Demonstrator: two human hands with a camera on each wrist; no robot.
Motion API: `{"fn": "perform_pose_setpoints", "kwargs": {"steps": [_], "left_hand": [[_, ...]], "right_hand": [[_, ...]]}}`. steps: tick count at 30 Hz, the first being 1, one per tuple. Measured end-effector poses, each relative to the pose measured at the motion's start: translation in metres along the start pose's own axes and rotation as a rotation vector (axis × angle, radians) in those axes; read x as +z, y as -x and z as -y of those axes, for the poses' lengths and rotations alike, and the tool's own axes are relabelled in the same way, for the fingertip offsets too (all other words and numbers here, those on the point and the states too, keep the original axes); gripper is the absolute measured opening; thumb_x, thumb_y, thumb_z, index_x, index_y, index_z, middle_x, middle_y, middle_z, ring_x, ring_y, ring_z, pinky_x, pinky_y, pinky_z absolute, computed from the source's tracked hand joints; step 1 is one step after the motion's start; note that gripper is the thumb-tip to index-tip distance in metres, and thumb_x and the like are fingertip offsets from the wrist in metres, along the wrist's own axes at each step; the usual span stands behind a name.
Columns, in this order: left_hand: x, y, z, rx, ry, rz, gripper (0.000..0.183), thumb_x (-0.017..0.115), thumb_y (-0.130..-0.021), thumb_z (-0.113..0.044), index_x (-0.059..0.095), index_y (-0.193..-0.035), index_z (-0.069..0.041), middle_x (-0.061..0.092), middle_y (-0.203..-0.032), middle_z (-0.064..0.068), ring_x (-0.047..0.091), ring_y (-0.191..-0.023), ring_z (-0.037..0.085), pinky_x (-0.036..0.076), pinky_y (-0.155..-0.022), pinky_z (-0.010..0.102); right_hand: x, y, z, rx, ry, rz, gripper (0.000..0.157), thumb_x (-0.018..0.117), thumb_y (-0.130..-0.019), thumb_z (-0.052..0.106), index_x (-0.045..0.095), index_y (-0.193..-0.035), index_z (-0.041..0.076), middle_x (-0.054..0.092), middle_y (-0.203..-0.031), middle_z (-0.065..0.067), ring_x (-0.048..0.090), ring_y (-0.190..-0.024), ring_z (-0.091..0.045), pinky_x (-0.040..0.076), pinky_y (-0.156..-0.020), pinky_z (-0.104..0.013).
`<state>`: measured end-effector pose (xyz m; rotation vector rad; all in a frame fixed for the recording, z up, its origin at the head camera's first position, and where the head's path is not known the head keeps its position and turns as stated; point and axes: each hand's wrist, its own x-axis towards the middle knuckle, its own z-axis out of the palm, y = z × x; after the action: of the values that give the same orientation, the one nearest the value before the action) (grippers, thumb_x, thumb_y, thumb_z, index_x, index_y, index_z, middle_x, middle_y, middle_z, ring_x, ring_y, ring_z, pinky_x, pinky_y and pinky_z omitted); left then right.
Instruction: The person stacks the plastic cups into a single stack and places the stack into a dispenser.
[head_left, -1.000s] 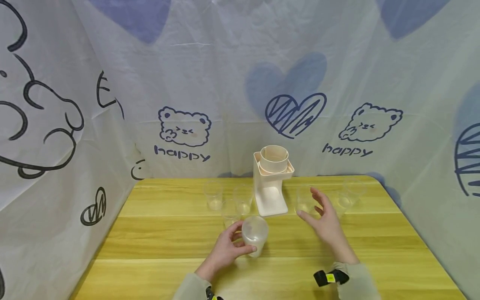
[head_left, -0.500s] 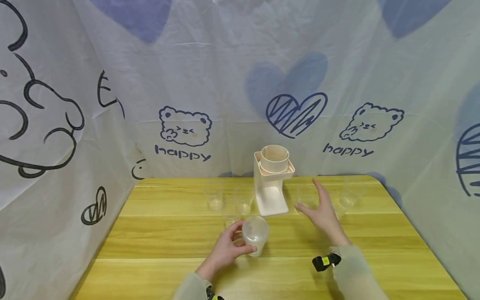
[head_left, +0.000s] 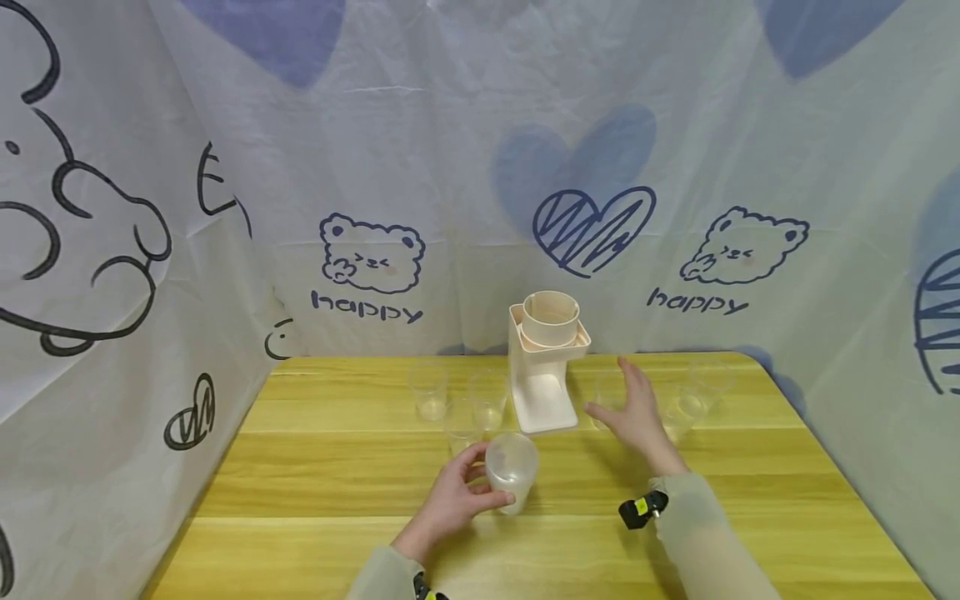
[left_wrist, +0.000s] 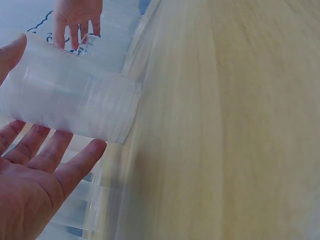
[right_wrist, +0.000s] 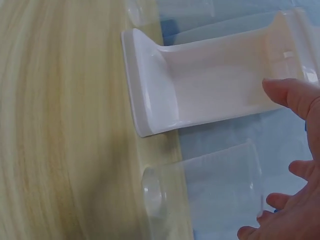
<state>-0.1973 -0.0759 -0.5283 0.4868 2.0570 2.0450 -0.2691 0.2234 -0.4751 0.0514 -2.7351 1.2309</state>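
Observation:
My left hand [head_left: 448, 502] holds a cloudy plastic cup [head_left: 512, 468] upright at the front middle of the table, thumb on one side and fingers on the other. Several ridges circle its lower end [left_wrist: 112, 107] in the left wrist view. My right hand [head_left: 637, 421] is spread beside a clear plastic cup [head_left: 606, 392], thumb and fingers apart. In the right wrist view that clear cup [right_wrist: 215, 185] stands near the fingertips. Left of it is a cream stand [head_left: 543, 404] with a flat foot and a round ring [head_left: 551, 319] on top.
Several clear plastic cups [head_left: 430, 404] stand left of the stand, one close behind my left hand. More clear cups [head_left: 692, 404] are at the right, behind my right hand. A printed cloth [head_left: 465, 275] hangs along the back edge of the wooden table [head_left: 315, 492].
My right hand has shifted slightly left and its forearm has come further forward over the table. The left hand and its cup have stayed in place.

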Motion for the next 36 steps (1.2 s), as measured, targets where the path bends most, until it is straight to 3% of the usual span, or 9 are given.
{"fn": "perform_pose_setpoints", "kwargs": {"steps": [13,20,29,36], "left_hand": [[0.000,0.001,-0.001,0.012,-0.013,0.004,0.067,0.083,-0.076,0.000,0.051,-0.134,-0.001,0.055,-0.123,0.015,0.058,-0.114,0.033,0.053,-0.092,0.038],[0.001,0.001,-0.001,0.006,-0.015,-0.002,0.067,0.083,-0.076,0.000,0.051,-0.134,-0.001,0.055,-0.123,0.015,0.058,-0.113,0.032,0.053,-0.093,0.040],[0.000,0.001,0.000,0.015,-0.014,-0.001,0.068,0.083,-0.075,0.000,0.051,-0.135,-0.001,0.055,-0.123,0.015,0.058,-0.113,0.033,0.053,-0.092,0.040],[0.000,0.001,0.001,0.012,-0.014,-0.003,0.068,0.084,-0.075,0.000,0.051,-0.134,-0.001,0.055,-0.123,0.015,0.058,-0.113,0.033,0.053,-0.092,0.040]], "right_hand": [[0.006,-0.004,-0.002,0.081,-0.001,0.013,0.085,0.068,-0.091,0.022,0.016,-0.152,-0.005,0.013,-0.152,-0.034,0.022,-0.137,-0.050,0.022,-0.113,-0.061],[0.006,-0.004,-0.003,0.098,-0.055,0.003,0.076,0.067,-0.093,0.019,0.022,-0.149,-0.008,0.021,-0.148,-0.032,0.030,-0.133,-0.047,0.034,-0.107,-0.059],[0.007,-0.005,-0.008,0.117,-0.115,0.025,0.094,0.074,-0.088,0.024,0.013,-0.153,-0.004,0.023,-0.149,-0.031,0.032,-0.133,-0.047,0.036,-0.106,-0.058],[0.009,-0.005,-0.012,0.165,-0.127,0.049,0.093,0.073,-0.089,0.024,0.011,-0.152,-0.007,0.021,-0.150,-0.033,0.032,-0.134,-0.047,0.036,-0.107,-0.058]]}}
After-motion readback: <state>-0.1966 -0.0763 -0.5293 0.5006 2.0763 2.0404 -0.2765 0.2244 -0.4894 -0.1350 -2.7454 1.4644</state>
